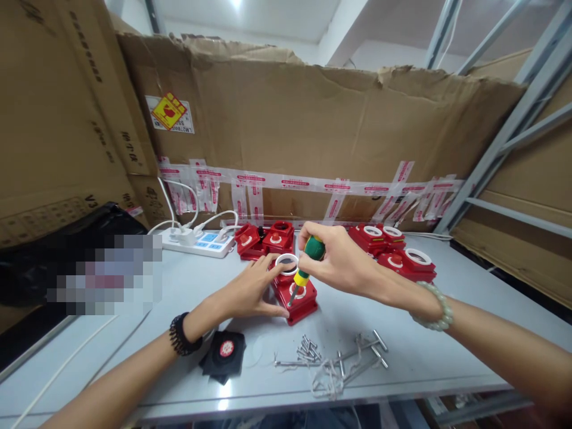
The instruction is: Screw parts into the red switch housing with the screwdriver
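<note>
A red box-shaped housing (pixel 304 311) with a white ring and a round dial on top lies on the table in front of me. My left hand (pixel 250 285) grips it from the left, thumb at the near corner and fingers over the ring end. In my right hand (pixel 333 256) is a screwdriver (pixel 314 249) with a green and yellow handle. Its shaft slants down, and the tip meets a screw at the housing's near left corner. Below lies a small pile of screws (pixel 308 350), beside T-shaped metal rods (pixel 370 348) with string around them.
More red housings stand behind on the left (pixel 279 237) and right (pixel 409 265). A white power strip (pixel 214 245) with plugged-in cables sits at back left. Black square sheets (pixel 223 357) lie near my left wrist. Cardboard (pixel 313 119) walls the back; a metal rack (pixel 504 131) rises right.
</note>
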### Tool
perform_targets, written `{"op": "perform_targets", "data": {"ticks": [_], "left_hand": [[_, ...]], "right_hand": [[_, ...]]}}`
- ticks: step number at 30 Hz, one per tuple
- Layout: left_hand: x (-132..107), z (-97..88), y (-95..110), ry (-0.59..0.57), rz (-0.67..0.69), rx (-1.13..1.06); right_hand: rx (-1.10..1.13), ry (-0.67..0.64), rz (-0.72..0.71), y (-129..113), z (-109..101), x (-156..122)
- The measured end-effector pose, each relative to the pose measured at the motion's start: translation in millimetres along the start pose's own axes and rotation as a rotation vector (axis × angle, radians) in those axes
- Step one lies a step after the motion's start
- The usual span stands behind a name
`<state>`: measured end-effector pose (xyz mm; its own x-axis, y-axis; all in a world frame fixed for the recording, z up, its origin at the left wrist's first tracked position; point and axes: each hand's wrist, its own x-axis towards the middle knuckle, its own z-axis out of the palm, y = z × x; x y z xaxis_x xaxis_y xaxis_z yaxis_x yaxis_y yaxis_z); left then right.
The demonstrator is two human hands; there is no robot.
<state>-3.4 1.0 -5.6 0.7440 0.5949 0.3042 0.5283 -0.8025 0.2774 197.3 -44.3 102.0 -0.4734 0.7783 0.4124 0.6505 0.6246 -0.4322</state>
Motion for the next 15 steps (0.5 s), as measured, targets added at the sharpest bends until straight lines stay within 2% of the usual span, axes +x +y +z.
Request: {"op": "perform_targets", "data": {"ticks": [3, 7, 10, 13, 15], "left_hand": [[1.1, 1.6, 0.6, 0.005, -0.031, 0.071], [4.3, 1.0, 1.9, 0.01, -0.066, 0.132], [5.9, -0.5, 2.4, -0.006, -0.062, 0.14], [5.8, -0.6, 1.4, -0.01, -0.053, 0.124], [5.4, 0.6, 0.1, -0.018, -0.052, 0.113]], "right_hand": [[-0.087, 0.002, -0.004, -2.0, 0.1, -1.9], [-0.373, 0.009, -0.063, -15.3, 2.8, -3.1], [-0.556, -0.04, -0.051, -27.9, 4.3, 0.1], [-0.65, -0.079, -0.005, -35.4, 4.5, 6.2], [-0.65, -0.096, -0.047, -35.4, 3.4, 9.6]]}}
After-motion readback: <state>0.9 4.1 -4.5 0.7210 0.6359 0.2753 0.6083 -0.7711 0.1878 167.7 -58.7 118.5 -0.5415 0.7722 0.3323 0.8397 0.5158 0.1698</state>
